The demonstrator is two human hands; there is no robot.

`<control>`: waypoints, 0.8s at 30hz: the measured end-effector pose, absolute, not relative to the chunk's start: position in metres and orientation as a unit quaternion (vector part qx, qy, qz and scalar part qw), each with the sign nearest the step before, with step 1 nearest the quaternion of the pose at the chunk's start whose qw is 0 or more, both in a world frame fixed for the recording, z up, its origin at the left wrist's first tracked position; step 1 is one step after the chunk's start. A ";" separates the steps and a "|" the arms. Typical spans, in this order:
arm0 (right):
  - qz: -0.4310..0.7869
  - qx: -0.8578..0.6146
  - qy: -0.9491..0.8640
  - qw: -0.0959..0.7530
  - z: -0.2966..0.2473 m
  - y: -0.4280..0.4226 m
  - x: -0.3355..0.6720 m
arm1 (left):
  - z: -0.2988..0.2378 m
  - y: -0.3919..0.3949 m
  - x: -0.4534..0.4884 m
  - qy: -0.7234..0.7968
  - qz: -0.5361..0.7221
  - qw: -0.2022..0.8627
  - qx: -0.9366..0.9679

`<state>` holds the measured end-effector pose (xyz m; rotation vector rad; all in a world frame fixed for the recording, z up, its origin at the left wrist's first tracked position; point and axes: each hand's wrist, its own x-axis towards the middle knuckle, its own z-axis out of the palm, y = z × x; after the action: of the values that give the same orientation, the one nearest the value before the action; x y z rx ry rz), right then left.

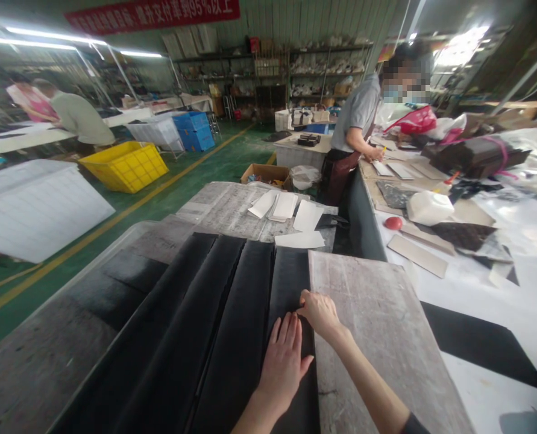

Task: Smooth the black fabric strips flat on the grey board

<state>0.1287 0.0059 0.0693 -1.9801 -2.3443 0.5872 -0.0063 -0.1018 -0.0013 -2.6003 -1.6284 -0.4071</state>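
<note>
4 black strips (245,301) are seen laid side by side on a worn desk (363,289), the rightmost strip (290,271) touched by the left hand (281,366), its fingers straight and nearly together, thumb apart; the right hand (321,314) is set just ahead at the strip's edge, fingers curled, though whether anything is pinched cannot be told. The laying-out appears done, while the rightmost strip seems unfinished under the hands; how much is left beyond it cannot be judged
</note>
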 end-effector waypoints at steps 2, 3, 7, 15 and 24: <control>0.210 -0.632 -0.746 -0.017 0.073 0.011 0.128 | -0.001 -0.102 -0.006 -0.525 -0.138 0.022 -0.839; 0.221 -0.629 -0.745 -0.027 0.075 0.013 0.128 | -0.002 -0.102 -0.006 -0.526 -0.142 0.021 -0.838; 0.251 -0.613 -0.748 -0.046 0.083 0.017 0.128 | -0.005 -0.101 -0.006 -0.529 -0.155 0.016 -0.834; 0.252 -0.615 -0.746 -0.032 0.082 0.016 0.132 | -0.008 -0.101 -0.004 -0.541 -0.152 0.029 -0.827; 0.258 -0.596 -0.759 -0.043 0.078 0.018 0.141 | -0.004 -0.101 -0.007 -0.530 -0.141 0.034 -0.836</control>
<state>0.1411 0.0176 0.0783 -1.9270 -2.4522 0.8324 -0.0072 -0.1009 -0.0044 -2.5706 -1.6298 -0.4342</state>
